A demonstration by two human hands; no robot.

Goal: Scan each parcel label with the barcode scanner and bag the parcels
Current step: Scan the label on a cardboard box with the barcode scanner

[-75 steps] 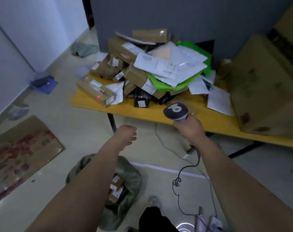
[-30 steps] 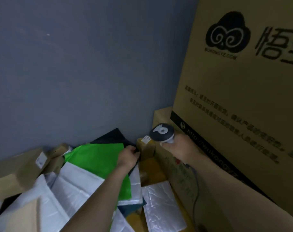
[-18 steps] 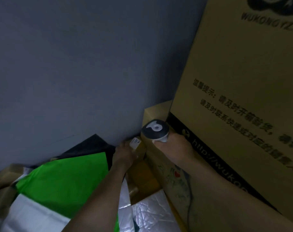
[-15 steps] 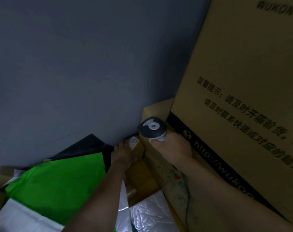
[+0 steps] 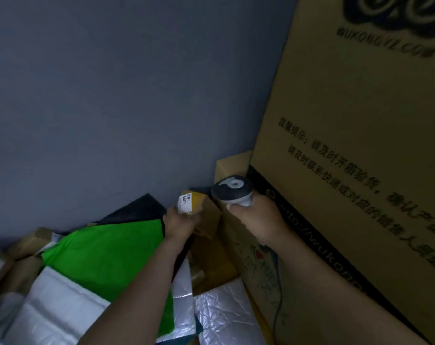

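Observation:
My left hand (image 5: 180,223) grips a small brown cardboard parcel (image 5: 203,212) near the wall, its white label (image 5: 184,201) turned up towards me. My right hand (image 5: 256,219) grips the handle of the barcode scanner (image 5: 232,189), whose dark head with a white logo sits just right of the parcel's top. The scanner's cable (image 5: 277,302) hangs down along my right forearm. A green mailer (image 5: 107,255) and white mailers (image 5: 59,307) lie in the pile under my left arm.
A very large printed cardboard box (image 5: 355,155) fills the right side, with a smaller box (image 5: 238,245) under it. A grey wall (image 5: 126,95) stands right behind the pile. A silver foil mailer (image 5: 223,317) and a black mailer (image 5: 136,210) lie among brown boxes (image 5: 24,245).
I stepped from the floor bag to the table's back corner. My left hand reached past the green mailer, took the small brown parcel and raised it so its label shows beside the scanner head.

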